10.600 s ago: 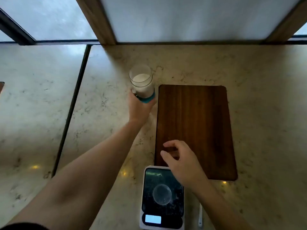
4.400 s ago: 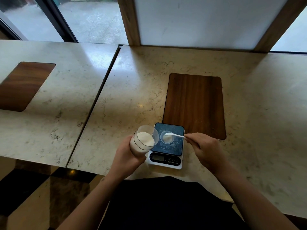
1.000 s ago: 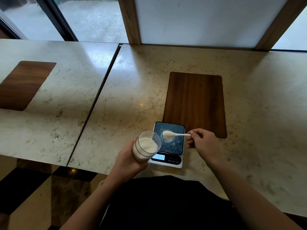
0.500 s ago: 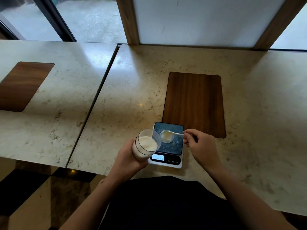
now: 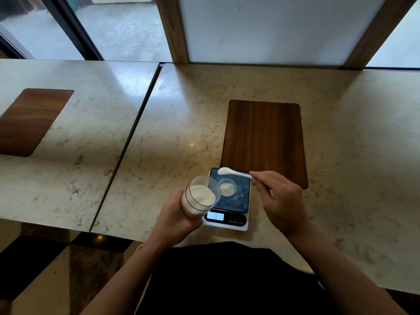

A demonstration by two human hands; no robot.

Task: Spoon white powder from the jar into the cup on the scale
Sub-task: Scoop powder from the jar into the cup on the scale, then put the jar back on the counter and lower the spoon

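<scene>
While powder sits in the cup (image 5: 227,189) at mid-platform of the scale (image 5: 229,198), best done by keeping the jar (image 5: 200,197), gripped tilted in the left hand (image 5: 176,218) over the scale's near-left corner, mouth toward the cup. Best to swing the spoon (image 5: 231,172), pinched by the right hand (image 5: 278,201) over the scale's far edge, back low and level, dipping shallow. Lit display (image 5: 215,216) digits and button labels too blurred to read; no brand visible.

Scale (image 5: 229,202) display digits too blurred to read. Jar (image 5: 200,197) base hidden in left hand (image 5: 176,218). Spoon (image 5: 234,172) handle end hidden by right fingers (image 5: 261,178).
</scene>
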